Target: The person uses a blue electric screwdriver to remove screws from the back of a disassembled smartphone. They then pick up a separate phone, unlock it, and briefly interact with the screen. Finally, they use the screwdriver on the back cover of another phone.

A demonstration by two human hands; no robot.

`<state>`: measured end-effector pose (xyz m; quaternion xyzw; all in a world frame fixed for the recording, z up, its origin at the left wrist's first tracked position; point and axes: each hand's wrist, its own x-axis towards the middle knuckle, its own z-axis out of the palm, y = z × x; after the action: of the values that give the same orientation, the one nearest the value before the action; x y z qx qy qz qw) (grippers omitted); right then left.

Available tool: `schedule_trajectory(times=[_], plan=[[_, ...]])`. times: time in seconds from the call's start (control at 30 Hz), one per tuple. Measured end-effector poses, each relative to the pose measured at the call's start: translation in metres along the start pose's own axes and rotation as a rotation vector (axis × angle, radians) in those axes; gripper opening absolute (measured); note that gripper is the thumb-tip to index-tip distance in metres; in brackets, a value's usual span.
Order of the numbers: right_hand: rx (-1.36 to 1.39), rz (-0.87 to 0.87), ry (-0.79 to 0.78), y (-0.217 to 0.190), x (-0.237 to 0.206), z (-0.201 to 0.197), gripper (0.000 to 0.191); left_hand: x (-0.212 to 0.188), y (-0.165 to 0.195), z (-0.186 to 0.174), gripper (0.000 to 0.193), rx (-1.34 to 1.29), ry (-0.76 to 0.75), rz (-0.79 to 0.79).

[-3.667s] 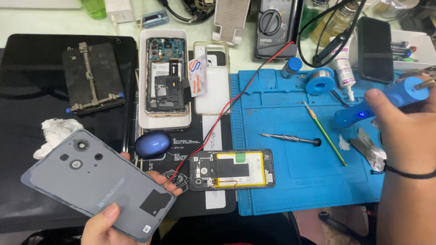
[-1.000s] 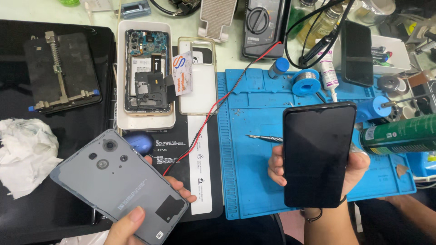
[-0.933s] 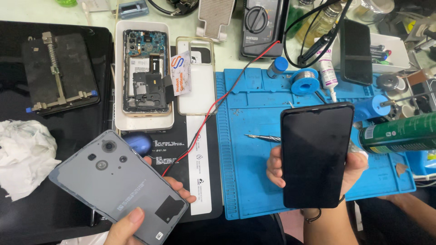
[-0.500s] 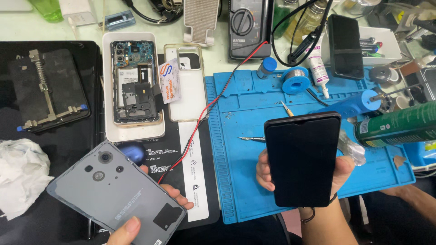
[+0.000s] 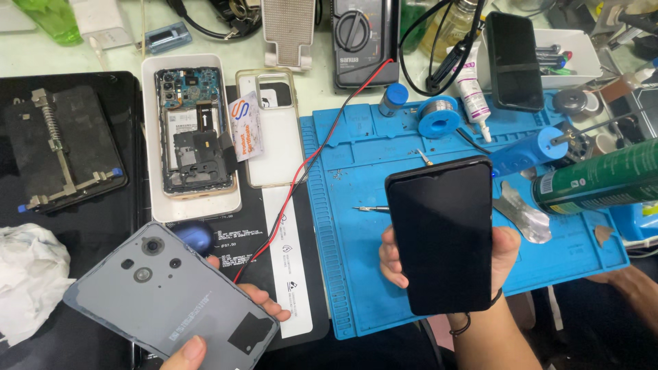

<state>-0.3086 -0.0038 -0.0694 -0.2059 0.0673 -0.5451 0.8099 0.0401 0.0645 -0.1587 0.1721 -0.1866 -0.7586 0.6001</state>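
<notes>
Over the blue mat (image 5: pixel 356 301), the right hand (image 5: pixel 480 267) clamped a phone (image 5: pixel 442 233) by its edges; the left hand (image 5: pixel 226 322) pinched a thin, probably fragile back cover (image 5: pixel 164 294).

One head view only, looking steeply down onto the bench from close range, facing away from the wearer. The blue mat (image 5: pixel 480 274) fills the 3 o'clock side, the black mat (image 5: pixel 103 137) the 9 o'clock side. Both hands enter from 6 o'clock; the far edge at 12 seems cut off
</notes>
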Motion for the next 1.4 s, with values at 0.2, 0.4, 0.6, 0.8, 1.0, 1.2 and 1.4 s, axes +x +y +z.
schedule_trajectory(times=[0.2,0.4,0.6,0.8,1.0,1.2,1.4], plan=[[0.002,-0.006,-0.145,0.003,-0.001,-0.004,0.1,0.007,0.004,-0.008,0.087,-0.053,-0.127,-0.032],[-0.037,-0.031,-0.082,0.007,-0.002,0.001,0.101,-0.001,0.021,-0.02,0.075,-0.084,-0.026,-0.172],[-0.255,-0.075,0.171,0.005,0.003,0.012,0.097,0.004,0.075,-0.013,0.052,0.81,0.407,-0.171],[-0.095,-0.049,0.192,0.008,0.01,0.015,0.094,0.003,0.139,-0.003,0.039,1.383,0.711,0.285],[-0.018,-0.008,0.182,0.011,0.011,0.015,0.094,0.017,0.178,-0.041,0.04,1.572,0.958,0.146],[-0.015,0.008,0.158,0.01,0.013,0.016,0.092,0.012,0.179,-0.077,0.067,1.766,0.797,0.518],[-0.015,0.006,0.144,0.011,0.012,0.015,0.09,0.012,0.159,-0.05,0.067,2.073,0.911,0.545]])
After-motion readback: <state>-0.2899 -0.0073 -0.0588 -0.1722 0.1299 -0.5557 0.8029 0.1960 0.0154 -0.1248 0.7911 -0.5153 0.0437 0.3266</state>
